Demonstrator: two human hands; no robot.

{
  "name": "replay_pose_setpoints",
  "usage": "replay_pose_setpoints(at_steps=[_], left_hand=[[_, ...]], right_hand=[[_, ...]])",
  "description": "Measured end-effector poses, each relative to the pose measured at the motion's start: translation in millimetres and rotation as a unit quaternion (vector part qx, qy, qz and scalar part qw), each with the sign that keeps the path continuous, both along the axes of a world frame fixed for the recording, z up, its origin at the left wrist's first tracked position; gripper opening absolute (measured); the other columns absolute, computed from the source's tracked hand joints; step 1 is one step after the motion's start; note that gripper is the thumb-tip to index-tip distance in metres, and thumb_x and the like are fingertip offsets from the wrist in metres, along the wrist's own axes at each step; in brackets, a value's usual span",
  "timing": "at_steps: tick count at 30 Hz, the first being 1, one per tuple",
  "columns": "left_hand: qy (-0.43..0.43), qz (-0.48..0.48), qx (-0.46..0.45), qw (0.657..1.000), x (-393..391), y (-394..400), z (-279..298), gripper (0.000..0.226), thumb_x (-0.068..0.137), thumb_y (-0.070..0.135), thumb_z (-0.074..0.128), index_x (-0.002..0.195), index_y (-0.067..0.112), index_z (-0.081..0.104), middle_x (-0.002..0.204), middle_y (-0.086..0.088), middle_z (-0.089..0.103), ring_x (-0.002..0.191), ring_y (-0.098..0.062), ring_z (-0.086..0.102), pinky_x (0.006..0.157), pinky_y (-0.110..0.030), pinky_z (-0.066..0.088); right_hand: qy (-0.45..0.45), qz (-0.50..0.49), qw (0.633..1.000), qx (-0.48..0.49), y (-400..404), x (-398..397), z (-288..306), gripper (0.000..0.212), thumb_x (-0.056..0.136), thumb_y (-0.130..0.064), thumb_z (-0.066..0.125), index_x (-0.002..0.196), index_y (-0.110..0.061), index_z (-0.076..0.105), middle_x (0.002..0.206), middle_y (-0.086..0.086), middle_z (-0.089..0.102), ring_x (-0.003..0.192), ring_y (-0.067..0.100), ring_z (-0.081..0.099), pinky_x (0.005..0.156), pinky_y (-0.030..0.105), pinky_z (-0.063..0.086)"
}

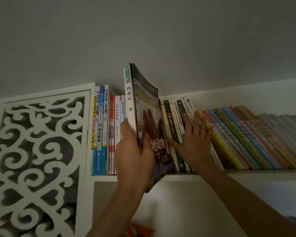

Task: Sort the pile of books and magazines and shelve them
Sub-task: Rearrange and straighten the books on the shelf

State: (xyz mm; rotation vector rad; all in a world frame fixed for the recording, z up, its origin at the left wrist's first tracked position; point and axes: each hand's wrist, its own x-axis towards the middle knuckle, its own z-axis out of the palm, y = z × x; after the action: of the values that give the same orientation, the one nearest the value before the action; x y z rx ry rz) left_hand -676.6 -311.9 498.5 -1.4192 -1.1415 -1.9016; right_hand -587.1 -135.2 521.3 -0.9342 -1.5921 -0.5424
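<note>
A home room — white bookshelf (178,177) packed with schoolbooks (101,130), beside a carved scrollwork panel (36,151).

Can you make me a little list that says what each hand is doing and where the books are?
left hand: the left hand grips a white book and a dark magazine together, upright, partly out of the row
right hand: the right hand lies flat with spread fingers against the leaning books, pressing them to the right
shelf: a white shelf high on the wall
upright books: a standing row left of the gap
screen: a white carved panel at far left
</note>
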Motion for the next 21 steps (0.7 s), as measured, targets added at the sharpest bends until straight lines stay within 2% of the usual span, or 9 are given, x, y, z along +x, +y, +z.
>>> replay_pose_setpoints(at_steps=[2, 5, 10, 13, 15, 17, 21], left_hand=[[0.002, -0.009, 0.003, 1.000, -1.4, 2.4, -1.7, 0.037, 0.092, 0.012, 0.052, 0.127, 0.014, 0.039, 0.087, 0.021, 0.046, 0.070, 0.012, 0.045, 0.063, -0.013, 0.042], [0.003, -0.011, 0.001, 1.000, -4.9, 5.6, -4.7, 0.038, 0.092, 0.012, 0.052, 0.127, 0.015, 0.039, 0.085, 0.025, 0.044, 0.071, 0.014, 0.045, 0.063, -0.010, 0.039], [-0.009, -0.023, 0.009, 1.000, -11.2, 6.4, -5.7, 0.034, 0.091, 0.009, 0.054, 0.122, 0.012, 0.041, 0.085, 0.026, 0.045, 0.071, 0.019, 0.049, 0.062, -0.010, 0.038], [-0.018, -0.030, 0.010, 0.999, -12.5, 7.1, -5.5, 0.034, 0.091, 0.010, 0.054, 0.121, 0.014, 0.041, 0.091, 0.019, 0.048, 0.074, 0.014, 0.047, 0.064, -0.010, 0.040], [-0.017, -0.032, 0.012, 0.999, -12.3, 6.5, -3.5, 0.033, 0.091, 0.012, 0.054, 0.121, 0.015, 0.040, 0.091, 0.020, 0.048, 0.076, 0.012, 0.048, 0.067, -0.014, 0.044], [-0.017, -0.033, 0.015, 0.999, -11.7, 7.1, -0.8, 0.033, 0.091, 0.012, 0.054, 0.120, 0.016, 0.040, 0.096, 0.016, 0.050, 0.078, 0.012, 0.048, 0.067, -0.014, 0.043], [-0.021, -0.034, 0.015, 0.999, -9.6, 9.3, 0.8, 0.032, 0.090, 0.011, 0.054, 0.118, 0.017, 0.041, 0.094, 0.018, 0.051, 0.078, 0.011, 0.049, 0.069, -0.018, 0.045]], right_hand=[[-0.003, 0.001, 1.000, -0.014, -1.3, -0.4, 1.3, 0.103, 0.070, -0.083, 0.020, 0.150, -0.020, 0.001, 0.157, 0.013, -0.013, 0.143, 0.035, -0.013, 0.109, 0.049, -0.014], [0.002, 0.010, 1.000, -0.011, -1.7, 0.3, 1.4, 0.095, 0.081, -0.069, 0.043, 0.150, -0.020, 0.001, 0.157, 0.013, -0.012, 0.143, 0.035, -0.014, 0.111, 0.052, -0.011], [0.003, -0.005, 1.000, 0.008, 3.2, 5.0, -1.5, 0.092, 0.077, -0.063, 0.042, 0.149, -0.016, 0.010, 0.157, 0.016, -0.001, 0.143, 0.040, -0.004, 0.111, 0.056, -0.005], [0.005, -0.026, 1.000, -0.003, 0.4, 4.4, -1.0, 0.093, 0.073, -0.062, 0.042, 0.148, -0.012, 0.018, 0.156, 0.020, 0.008, 0.142, 0.045, 0.005, 0.108, 0.064, 0.009], [-0.003, -0.048, 0.999, 0.000, 3.7, 4.8, -1.4, 0.090, 0.073, -0.064, 0.040, 0.144, -0.008, 0.029, 0.152, 0.024, 0.021, 0.137, 0.050, 0.021, 0.101, 0.069, 0.022], [-0.007, -0.062, 0.998, 0.016, 6.1, 6.9, -1.2, 0.089, 0.075, -0.067, 0.036, 0.141, -0.008, 0.032, 0.149, 0.025, 0.028, 0.132, 0.052, 0.029, 0.095, 0.072, 0.027], [0.017, -0.071, 0.997, -0.014, 5.5, -0.4, 1.1, 0.093, 0.080, -0.068, 0.045, 0.149, -0.015, 0.014, 0.157, 0.019, -0.001, 0.138, 0.052, 0.005, 0.103, 0.072, 0.009]])
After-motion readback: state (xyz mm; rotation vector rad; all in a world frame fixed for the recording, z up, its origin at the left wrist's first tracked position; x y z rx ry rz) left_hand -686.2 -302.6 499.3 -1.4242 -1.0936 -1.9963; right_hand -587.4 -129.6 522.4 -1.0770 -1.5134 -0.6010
